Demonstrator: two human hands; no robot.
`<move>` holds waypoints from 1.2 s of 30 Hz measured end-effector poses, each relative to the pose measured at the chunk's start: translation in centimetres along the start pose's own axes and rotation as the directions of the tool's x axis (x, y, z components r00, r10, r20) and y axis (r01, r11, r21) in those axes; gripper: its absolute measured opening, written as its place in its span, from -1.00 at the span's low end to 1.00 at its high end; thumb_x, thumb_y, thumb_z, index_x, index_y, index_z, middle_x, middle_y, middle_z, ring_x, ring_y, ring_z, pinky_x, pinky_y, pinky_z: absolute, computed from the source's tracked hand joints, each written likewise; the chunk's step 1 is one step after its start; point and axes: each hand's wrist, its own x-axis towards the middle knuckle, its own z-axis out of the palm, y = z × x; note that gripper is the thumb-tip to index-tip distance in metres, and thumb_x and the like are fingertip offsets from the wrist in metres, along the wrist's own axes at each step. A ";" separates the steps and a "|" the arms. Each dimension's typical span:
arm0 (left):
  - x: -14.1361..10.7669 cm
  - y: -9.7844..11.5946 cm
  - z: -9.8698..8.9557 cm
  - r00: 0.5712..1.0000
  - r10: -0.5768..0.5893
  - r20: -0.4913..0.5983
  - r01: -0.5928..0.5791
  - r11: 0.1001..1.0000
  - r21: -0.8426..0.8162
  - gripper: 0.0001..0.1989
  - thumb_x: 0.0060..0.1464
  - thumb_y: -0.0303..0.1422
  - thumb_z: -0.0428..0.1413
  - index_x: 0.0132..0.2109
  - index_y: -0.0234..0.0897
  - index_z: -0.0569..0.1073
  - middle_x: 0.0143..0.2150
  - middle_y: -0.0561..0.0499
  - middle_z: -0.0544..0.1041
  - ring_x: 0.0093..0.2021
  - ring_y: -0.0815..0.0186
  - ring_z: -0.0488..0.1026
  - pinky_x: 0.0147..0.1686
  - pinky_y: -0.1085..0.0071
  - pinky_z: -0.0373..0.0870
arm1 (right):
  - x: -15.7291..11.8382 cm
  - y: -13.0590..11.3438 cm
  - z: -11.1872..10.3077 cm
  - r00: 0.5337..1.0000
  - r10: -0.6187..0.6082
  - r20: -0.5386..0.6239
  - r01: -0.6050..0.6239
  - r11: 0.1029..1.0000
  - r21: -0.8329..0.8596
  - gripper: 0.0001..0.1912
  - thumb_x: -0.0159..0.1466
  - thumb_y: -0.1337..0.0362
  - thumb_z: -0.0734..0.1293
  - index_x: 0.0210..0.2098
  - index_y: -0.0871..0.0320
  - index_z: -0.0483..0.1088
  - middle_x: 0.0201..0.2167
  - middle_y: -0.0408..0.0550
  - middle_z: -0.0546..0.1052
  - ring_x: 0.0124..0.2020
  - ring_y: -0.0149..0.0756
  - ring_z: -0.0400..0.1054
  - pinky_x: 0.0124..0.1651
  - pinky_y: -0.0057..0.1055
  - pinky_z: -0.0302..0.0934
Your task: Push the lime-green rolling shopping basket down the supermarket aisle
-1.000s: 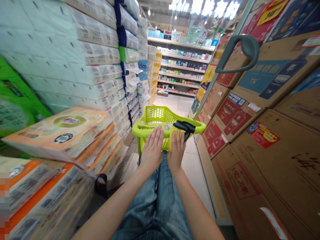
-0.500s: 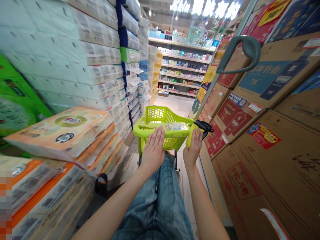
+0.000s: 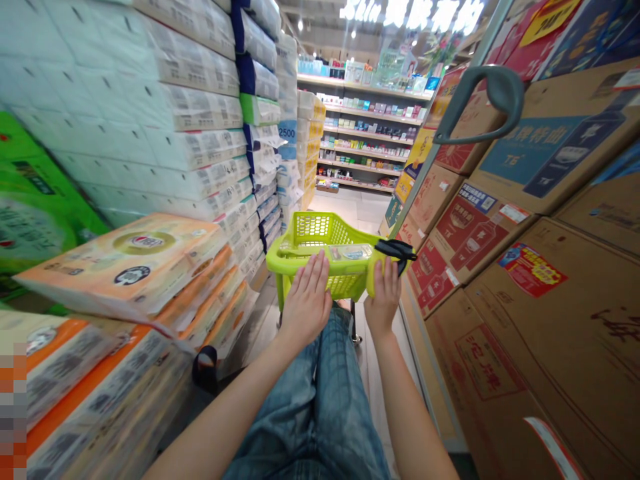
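Note:
A lime-green plastic shopping basket (image 3: 320,275) with perforated walls is in front of my knees, on a wheeled frame. Flat on its near rim lies my left hand (image 3: 309,297), fingers stretched out and close together. At the basket's right corner my right hand (image 3: 384,297) has its fingers over a yellow object (image 3: 371,275), whose kind I cannot make out. A black strap-like piece (image 3: 396,250) sticks out above those fingers to the right. A label (image 3: 350,252) lies on the rim between the hands. The basket's floor is hidden.
Stacked tissue packs (image 3: 200,133) rise on the left, with orange packs (image 3: 125,260) lower and nearer. Cardboard cartons (image 3: 525,320) line the right side, where a grey handle (image 3: 483,103) juts out. The narrow tiled aisle leads to shelves (image 3: 370,127) of small boxes.
My right hand has shifted slightly left with the yellow object, and the black piece now sits over the basket's corner. My left hand has stayed on the rim.

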 end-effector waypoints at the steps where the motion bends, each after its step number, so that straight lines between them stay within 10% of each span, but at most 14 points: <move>1: 0.0 0.1 0.0 1.000 -0.003 -0.002 0.003 1.000 -0.002 -0.31 0.26 -0.40 -0.09 0.45 -0.46 -0.13 0.49 -0.16 -0.06 0.48 0.17 -0.15 0.41 0.19 -0.12 | 0.2 0.7 -0.2 0.997 0.077 -0.017 -0.077 0.997 0.011 -0.11 0.13 0.58 0.08 0.44 0.13 -0.12 0.43 0.09 0.08 0.48 -0.13 -0.22 0.38 0.10 -0.03; 5: 0.1 0.2 0.2 1.000 -0.010 -0.014 0.010 1.000 -0.008 -0.30 0.27 -0.39 -0.09 0.45 -0.45 -0.15 0.48 -0.17 -0.06 0.48 0.15 -0.13 0.40 0.16 -0.09 | 0.7 -0.9 -0.5 0.980 0.199 0.006 -0.199 0.977 0.071 -0.12 0.14 0.56 0.06 0.45 0.16 -0.16 0.45 0.07 0.01 0.48 -0.12 -0.27 0.39 0.11 -0.05; 11: -0.1 -0.2 0.2 1.000 0.010 -0.029 -0.011 1.000 -0.016 -0.31 0.26 -0.42 -0.11 0.45 -0.45 -0.15 0.49 -0.17 -0.06 0.48 0.16 -0.15 0.40 0.15 -0.10 | -0.3 -6.3 0.2 0.984 -0.150 0.101 0.143 0.987 0.068 -0.28 0.30 0.48 0.13 0.42 0.07 -0.05 0.39 0.06 0.19 0.47 -0.16 -0.20 0.40 0.06 -0.08; 15: -0.1 -0.1 0.1 1.000 0.005 -0.008 -0.006 1.000 -0.016 -0.31 0.25 -0.43 -0.11 0.45 -0.45 -0.14 0.49 -0.15 -0.07 0.49 0.18 -0.16 0.41 0.17 -0.11 | -0.6 -3.0 0.1 0.979 -0.189 0.075 0.188 0.982 0.023 -0.24 0.26 0.55 0.13 0.42 0.06 -0.04 0.39 0.05 0.18 0.47 -0.16 -0.18 0.40 0.08 -0.06; 20: 0.0 0.2 0.1 1.000 -0.007 -0.008 0.007 1.000 -0.022 -0.27 0.23 -0.44 -0.09 0.45 -0.45 -0.17 0.49 -0.15 -0.07 0.48 0.17 -0.15 0.41 0.17 -0.12 | 0.2 1.0 -0.4 0.996 0.088 -0.024 -0.086 0.994 0.063 -0.11 0.15 0.59 0.07 0.45 0.12 -0.15 0.45 0.07 0.01 0.48 -0.11 -0.25 0.39 0.14 -0.06; 24: 0.0 0.3 0.2 1.000 -0.009 -0.016 0.009 1.000 -0.029 -0.26 0.22 -0.45 -0.08 0.46 -0.45 -0.18 0.49 -0.16 -0.07 0.48 0.16 -0.15 0.41 0.15 -0.10 | 0.4 -3.0 -0.3 0.980 0.197 0.005 -0.195 0.963 0.185 -0.11 0.16 0.56 0.06 0.46 0.14 -0.25 0.48 0.05 -0.11 0.49 -0.10 -0.33 0.41 0.15 -0.12; 29: -0.2 -0.1 0.1 1.000 0.003 -0.013 -0.003 1.000 -0.020 -0.29 0.23 -0.44 -0.09 0.45 -0.47 -0.13 0.49 -0.19 -0.07 0.49 0.17 -0.18 0.41 0.14 -0.12 | -0.5 -7.6 0.1 0.987 -0.084 0.138 0.064 0.988 0.141 -0.21 0.29 0.51 0.09 0.45 0.06 -0.23 0.44 0.06 0.05 0.49 -0.13 -0.29 0.39 0.12 -0.06; 36: 0.0 0.2 -0.1 1.000 -0.005 0.009 0.006 0.999 -0.041 -0.29 0.21 -0.46 -0.10 0.45 -0.46 -0.14 0.49 -0.18 -0.06 0.48 0.18 -0.16 0.41 0.16 -0.12 | -0.2 0.0 0.1 0.996 0.085 0.000 -0.085 0.995 0.056 -0.07 0.12 0.60 0.07 0.45 0.12 -0.23 0.46 0.08 -0.03 0.49 -0.12 -0.31 0.39 0.17 -0.07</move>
